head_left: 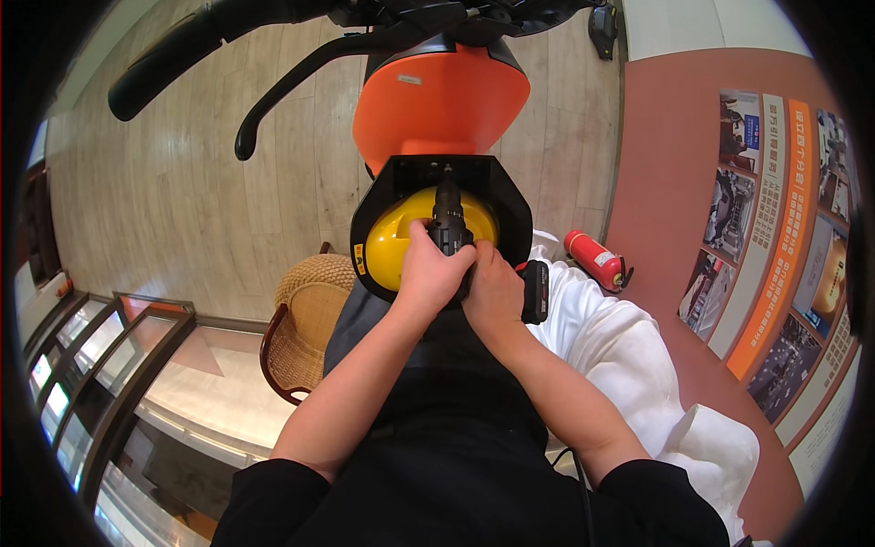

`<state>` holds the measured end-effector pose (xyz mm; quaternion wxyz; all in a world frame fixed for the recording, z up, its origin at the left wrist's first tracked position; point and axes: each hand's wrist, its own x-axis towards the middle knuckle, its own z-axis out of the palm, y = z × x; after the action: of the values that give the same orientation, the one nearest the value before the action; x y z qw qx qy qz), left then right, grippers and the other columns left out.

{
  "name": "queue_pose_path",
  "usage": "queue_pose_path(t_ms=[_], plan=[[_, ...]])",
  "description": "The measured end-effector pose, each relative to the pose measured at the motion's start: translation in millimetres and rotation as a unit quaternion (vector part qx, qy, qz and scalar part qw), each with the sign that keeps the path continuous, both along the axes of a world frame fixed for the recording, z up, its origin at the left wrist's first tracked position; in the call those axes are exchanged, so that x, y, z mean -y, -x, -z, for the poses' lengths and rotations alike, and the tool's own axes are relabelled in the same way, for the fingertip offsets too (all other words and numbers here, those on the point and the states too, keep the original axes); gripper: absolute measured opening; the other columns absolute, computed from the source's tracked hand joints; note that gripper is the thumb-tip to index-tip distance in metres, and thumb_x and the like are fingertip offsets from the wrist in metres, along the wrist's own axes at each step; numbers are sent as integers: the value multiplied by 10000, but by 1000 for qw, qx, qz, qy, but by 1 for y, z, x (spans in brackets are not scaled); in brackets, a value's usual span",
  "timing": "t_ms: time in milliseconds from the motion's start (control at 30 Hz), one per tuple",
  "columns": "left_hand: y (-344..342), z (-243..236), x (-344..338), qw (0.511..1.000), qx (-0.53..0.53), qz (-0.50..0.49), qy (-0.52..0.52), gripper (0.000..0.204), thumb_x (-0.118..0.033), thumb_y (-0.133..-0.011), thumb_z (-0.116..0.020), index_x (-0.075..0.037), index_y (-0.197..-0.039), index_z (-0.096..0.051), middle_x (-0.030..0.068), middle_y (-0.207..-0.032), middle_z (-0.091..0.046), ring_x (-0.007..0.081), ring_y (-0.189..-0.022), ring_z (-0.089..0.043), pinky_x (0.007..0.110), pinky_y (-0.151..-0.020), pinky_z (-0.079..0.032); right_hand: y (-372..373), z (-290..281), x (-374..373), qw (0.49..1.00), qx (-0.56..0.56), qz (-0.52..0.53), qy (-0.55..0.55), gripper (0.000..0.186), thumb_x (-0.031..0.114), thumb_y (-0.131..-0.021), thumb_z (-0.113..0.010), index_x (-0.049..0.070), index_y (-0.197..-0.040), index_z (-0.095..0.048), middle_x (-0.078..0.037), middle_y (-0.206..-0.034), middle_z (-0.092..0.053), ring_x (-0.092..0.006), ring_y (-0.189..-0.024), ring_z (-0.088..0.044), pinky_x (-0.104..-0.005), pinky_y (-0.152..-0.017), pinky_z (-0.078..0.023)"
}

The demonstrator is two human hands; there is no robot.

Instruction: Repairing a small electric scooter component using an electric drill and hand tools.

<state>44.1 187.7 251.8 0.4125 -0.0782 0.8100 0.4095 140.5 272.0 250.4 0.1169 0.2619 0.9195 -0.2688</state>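
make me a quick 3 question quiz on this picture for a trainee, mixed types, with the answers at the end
1. True or false: the left hand and the right hand are both on the black drill.
2. Multiple choice: what colour is the domed object seen behind the drill in this view? a) blue b) yellow c) green
3. Fill in the blank: the wicker chair is on the person's ____ side.

Key: 1. True. 2. b) yellow. 3. left.
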Motion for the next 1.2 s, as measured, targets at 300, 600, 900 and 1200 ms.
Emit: queue_pose_path(t_ms=[300, 600, 900, 1200], plan=[[-2, 3, 1, 1000, -1, -21, -5, 775, -301, -726, -781, 67, -1315, -438, 280, -1016, -676, 415, -948, -689, 445, -862, -531, 0, 0, 2, 1000, -12, 3, -2, 333, 31, -836, -664, 39, -1130, -507, -173, -955, -646, -365, -859, -677, -462, -720, -548], [-1, -5, -1, 1000, -2, -27, -2, 757, -287, -727, -778, 50, -1319, -447, 255, -998, -681, 392, -920, -694, 434, -844, -532, -1, 3, 3, 1000, -14, 1, -14, 336, 33, -832, -671, 42, -1126, -509, -166, -946, -643, -363, -853, -673, -458, -714, -546], [-2, -3, -2, 999, 5, -35, -9, 759, -293, -728, -786, 49, -1316, -450, 245, -989, -684, 379, -911, -697, 429, -839, -534, 0, 0, 2, 1000, 2, 10, 3, 376, 25, -816, -685, 44, -1149, -511, -175, -985, -647, -372, -891, -671, -472, -739, -545], [-1, -3, -3, 999, 19, -28, -14, 815, -338, -717, -816, 42, -1338, -450, 247, -1026, -696, 369, -952, -705, 414, -866, -537, 0, -5, -2, 1000, 0, 19, 7, 560, 7, -759, -730, 37, -1269, -500, -169, -1087, -666, -365, -960, -683, -452, -782, -563]])
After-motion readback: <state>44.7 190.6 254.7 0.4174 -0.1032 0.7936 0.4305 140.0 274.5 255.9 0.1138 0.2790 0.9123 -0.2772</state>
